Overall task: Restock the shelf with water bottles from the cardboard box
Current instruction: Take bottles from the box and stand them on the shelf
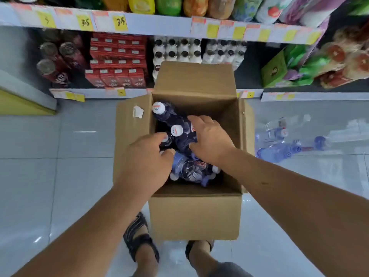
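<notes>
An open cardboard box (194, 214) stands on the floor in front of the shelf (139, 24). Inside it are several water bottles (176, 130) with white caps, some upright at the back left, others lying near the front. My left hand (146, 164) reaches into the box from the left, its fingers curled around a bottle cap there. My right hand (209, 140) lies over the bottles in the middle of the box, fingers spread and touching them. Whether either hand has a firm hold on a bottle is unclear.
Several loose water bottles (279, 142) lie on the grey floor right of the box. The low shelf behind holds red cartons (117, 60), dark-capped white bottles (177, 50) and cans (58, 58). My sandalled feet (139, 240) stand by the box's near side.
</notes>
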Demonstrator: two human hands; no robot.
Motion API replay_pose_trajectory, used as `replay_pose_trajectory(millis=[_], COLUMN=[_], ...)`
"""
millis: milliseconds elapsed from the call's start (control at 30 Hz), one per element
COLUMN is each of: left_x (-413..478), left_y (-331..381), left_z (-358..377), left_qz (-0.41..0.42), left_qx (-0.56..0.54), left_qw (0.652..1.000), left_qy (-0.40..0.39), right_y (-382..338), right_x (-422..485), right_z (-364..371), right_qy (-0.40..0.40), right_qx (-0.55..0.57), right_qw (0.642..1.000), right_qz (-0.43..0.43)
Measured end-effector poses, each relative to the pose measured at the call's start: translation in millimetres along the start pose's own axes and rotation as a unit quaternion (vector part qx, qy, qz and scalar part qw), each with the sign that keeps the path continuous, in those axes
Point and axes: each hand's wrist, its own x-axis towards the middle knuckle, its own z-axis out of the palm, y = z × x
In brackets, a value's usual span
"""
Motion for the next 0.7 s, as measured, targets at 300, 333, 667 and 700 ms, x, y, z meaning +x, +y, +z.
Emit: replay_pose_trajectory(millis=[300,333,667,700], left_x=[50,52,8,-4], left_y=[-30,-29,14,26], left_z=[25,27,-21,-37], left_qz=[0.035,0.037,0.073,0.085], left_qx=[-0.025,-0.025,-0.041,-0.048], left_qw=[0.997,0.997,0.996,0.995], left_qy=[0.066,0.061,0.001,0.001], right_y=[31,33,-24,-34], right_x=[69,67,-31,-48], right_z=[53,53,-70,-91], right_qy=[0.023,0.040,0.162,0.171], right_qx=[-0.033,-0.032,0.111,0.115], right_qw=[0.998,0.998,0.980,0.978], right_qz=[-0.046,-0.048,-0.021,-0.013])
